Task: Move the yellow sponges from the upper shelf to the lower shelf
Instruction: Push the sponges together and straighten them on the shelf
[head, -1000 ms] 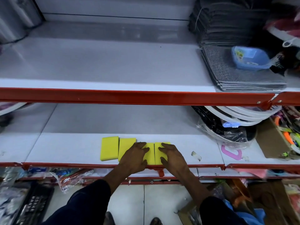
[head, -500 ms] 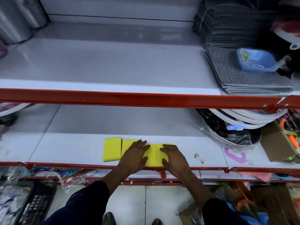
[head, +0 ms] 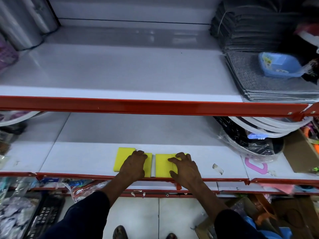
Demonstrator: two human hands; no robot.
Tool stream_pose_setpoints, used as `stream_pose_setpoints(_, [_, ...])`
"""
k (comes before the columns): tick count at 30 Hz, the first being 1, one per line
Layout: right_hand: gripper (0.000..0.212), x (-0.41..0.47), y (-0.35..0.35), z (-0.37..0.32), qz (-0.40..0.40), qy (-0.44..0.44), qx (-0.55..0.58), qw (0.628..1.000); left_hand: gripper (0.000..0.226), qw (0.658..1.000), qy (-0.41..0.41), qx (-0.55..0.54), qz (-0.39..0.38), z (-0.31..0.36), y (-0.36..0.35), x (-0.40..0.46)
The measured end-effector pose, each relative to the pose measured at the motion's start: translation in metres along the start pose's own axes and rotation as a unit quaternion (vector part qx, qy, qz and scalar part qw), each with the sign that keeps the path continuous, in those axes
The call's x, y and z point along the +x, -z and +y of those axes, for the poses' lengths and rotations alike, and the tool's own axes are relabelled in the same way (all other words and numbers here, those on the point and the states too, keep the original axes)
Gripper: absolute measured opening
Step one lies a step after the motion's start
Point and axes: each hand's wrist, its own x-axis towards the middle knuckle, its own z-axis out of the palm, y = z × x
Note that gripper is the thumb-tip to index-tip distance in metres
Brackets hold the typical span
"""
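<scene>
1. A stack of grey mats (head: 269,80) lies at the right end of the top board, with a taller dark pile (head: 250,26) behind it.
2. A blue plastic tray (head: 279,67) rests on the grey mats.
3. Foil rolls (head: 25,21) stand at far left.
4. A pink ring (head: 255,167) lies beside a plastic-wrapped pan (head: 250,144).
5. White hoops (head: 269,125) overhang the pan.

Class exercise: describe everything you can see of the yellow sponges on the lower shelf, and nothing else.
The yellow sponges are bright, flat, rectangular blocks that look like soft foam, lying in a row at the front edge of the white lower shelf. A narrow gap splits the row in two. The left hand lies flat over the left group, the right hand over the right group. Four seem present; the hands hide part of them.
</scene>
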Motion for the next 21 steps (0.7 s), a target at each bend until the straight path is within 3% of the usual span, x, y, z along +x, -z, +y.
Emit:
stream_pose_setpoints(17, [0.058,-0.004,0.001,-0.014,0.005,-0.026,-0.003,1.0,0.067,0.998,-0.061,-0.011,0.033,-0.005,-0.005,0.002])
stream_pose_setpoints(21, [0.06,-0.004,0.004,-0.016,0.002,-0.028,-0.003,1.0,0.059,0.996,0.003,-0.023,0.082,-0.023,0.009,0.0])
